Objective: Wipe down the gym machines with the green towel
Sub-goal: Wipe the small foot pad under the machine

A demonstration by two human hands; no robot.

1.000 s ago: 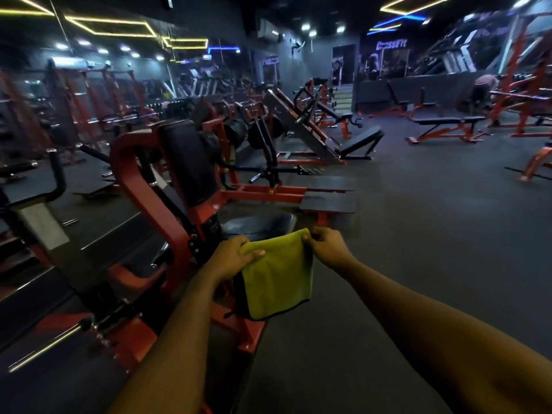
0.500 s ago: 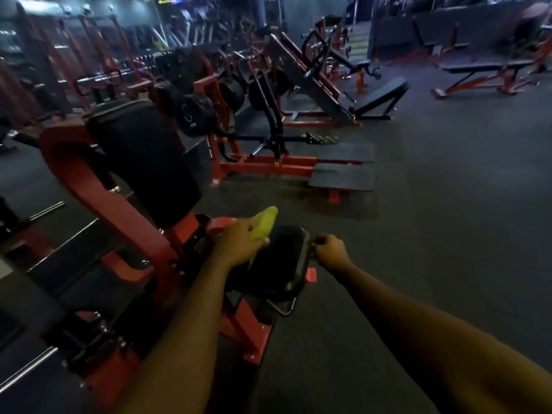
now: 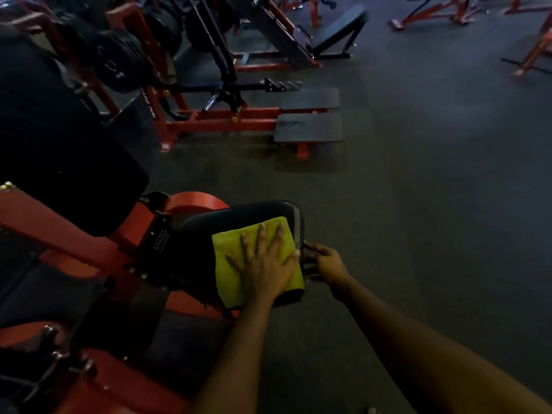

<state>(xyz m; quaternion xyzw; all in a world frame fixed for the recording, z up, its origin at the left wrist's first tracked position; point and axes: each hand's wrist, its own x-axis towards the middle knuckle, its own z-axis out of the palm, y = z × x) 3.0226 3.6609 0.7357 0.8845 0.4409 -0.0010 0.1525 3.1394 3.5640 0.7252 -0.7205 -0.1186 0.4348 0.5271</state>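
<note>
- Fingers of the left hand (image 3: 263, 265) are spread flat, pressing the green towel (image 3: 228, 264) beneath them onto the black seat pad (image 3: 239, 213).
- Fingers of the right hand (image 3: 325, 261) curl on the seat pad's rim, just beside the towel.

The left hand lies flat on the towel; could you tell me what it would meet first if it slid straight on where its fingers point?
The left hand would first slide off the towel onto the bare black seat; beyond its rim only floor shows, though depth is unclear.
</note>
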